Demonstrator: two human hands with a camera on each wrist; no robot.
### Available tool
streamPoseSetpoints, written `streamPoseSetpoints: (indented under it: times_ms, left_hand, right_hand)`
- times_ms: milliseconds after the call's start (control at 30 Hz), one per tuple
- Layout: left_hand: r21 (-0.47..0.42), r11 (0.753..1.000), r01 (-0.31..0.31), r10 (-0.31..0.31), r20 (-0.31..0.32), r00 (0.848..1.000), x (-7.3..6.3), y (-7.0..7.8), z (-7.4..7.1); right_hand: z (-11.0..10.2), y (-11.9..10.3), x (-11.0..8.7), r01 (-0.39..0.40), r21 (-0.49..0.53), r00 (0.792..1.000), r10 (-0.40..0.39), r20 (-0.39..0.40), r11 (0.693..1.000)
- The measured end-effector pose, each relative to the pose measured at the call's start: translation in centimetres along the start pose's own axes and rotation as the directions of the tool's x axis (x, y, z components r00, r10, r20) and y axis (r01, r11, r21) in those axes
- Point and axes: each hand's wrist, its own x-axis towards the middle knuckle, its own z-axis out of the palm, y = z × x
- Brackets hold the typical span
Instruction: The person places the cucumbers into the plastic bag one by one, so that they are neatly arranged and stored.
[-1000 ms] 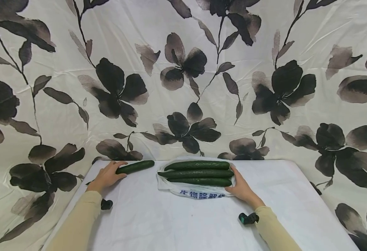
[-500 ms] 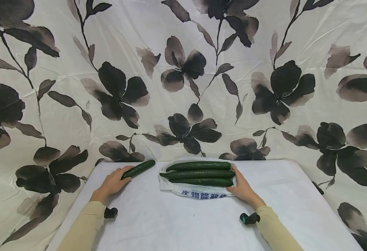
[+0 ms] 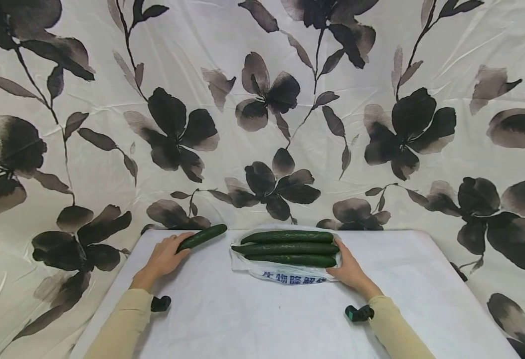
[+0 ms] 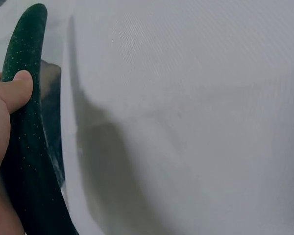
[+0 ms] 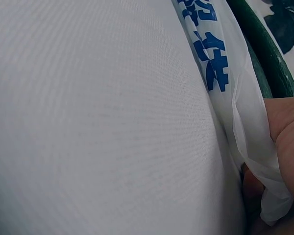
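In the head view my left hand (image 3: 165, 257) grips a dark green cucumber (image 3: 203, 237) near its left end; its other end slants up to the right. The left wrist view shows the thumb (image 4: 22, 88) pressed along the speckled skin of this cucumber (image 4: 29, 161). Three more cucumbers (image 3: 284, 249) lie side by side on a white plastic bag (image 3: 244, 267) with blue lettering. My right hand (image 3: 351, 269) holds the bag at its right end, beside the cucumber tips. In the right wrist view the thin plastic bag (image 5: 252, 132) is bunched at that hand; most of the fingers are hidden.
A white cloth covers the table (image 3: 262, 319). Behind its far edge hangs a pale curtain (image 3: 226, 164) with a dark flower print. Small black devices sit at the left wrist (image 3: 161, 303) and right wrist (image 3: 359, 313).
My left hand has moved a little to the right with its cucumber, which has turned from nearly level to a steeper slant. My right hand and the bag have stayed in place.
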Motion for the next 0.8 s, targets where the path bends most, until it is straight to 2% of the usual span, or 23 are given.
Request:
streamPoseSetpoints:
  times_ms: [333, 800]
  left_hand:
    - [0.035, 0.995, -0.092, 0.095, -0.107, 0.99, 0.3, 1.8, -0.7]
    - [0.032, 0.981, -0.19, 0.192, -0.145, 0.971, 1.5, 5.3, -1.5]
  right_hand:
    - [0.2, 0.2, 0.1, 0.008, -0.002, 1.0, -0.008, -0.001, 1.0]
    - [0.2, 0.3, 0.2, 0.009, -0.01, 1.0, -0.009, -0.013, 1.0]
